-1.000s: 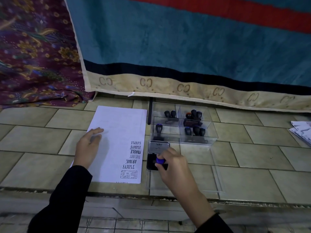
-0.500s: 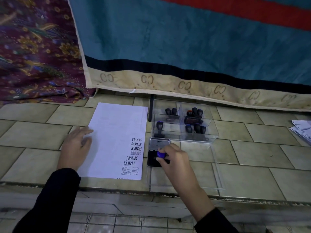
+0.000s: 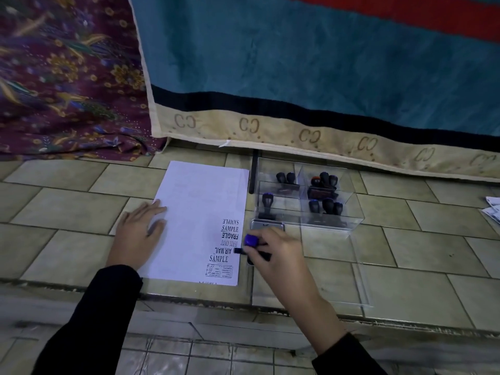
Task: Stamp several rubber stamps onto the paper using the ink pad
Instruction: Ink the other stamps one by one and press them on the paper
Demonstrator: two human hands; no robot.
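A white sheet of paper (image 3: 200,212) lies on the tiled ledge, with several stamped words along its right edge. My left hand (image 3: 138,234) presses flat on the paper's left edge. My right hand (image 3: 273,253) grips a rubber stamp with a purple knob (image 3: 251,240); the stamp's dark base pokes out at the paper's right edge. The ink pad (image 3: 266,226) lies just behind this hand, its metal lid showing and most of the pad hidden. A clear plastic box (image 3: 351,212) with compartments holds several more dark-handled stamps (image 3: 327,205).
The box's clear lid (image 3: 359,288) lies flat on the tiles, right of my right hand. A teal blanket with a beige border (image 3: 311,136) hangs behind the box. Patterned purple cloth (image 3: 59,85) lies at the back left. Loose papers (image 3: 492,209) sit at the far right. The ledge's front edge (image 3: 189,299) runs below the paper.
My right hand has moved the purple-knobbed stamp left from over the ink pad to the paper's right edge. My left hand slid left and back toward the paper's left edge.
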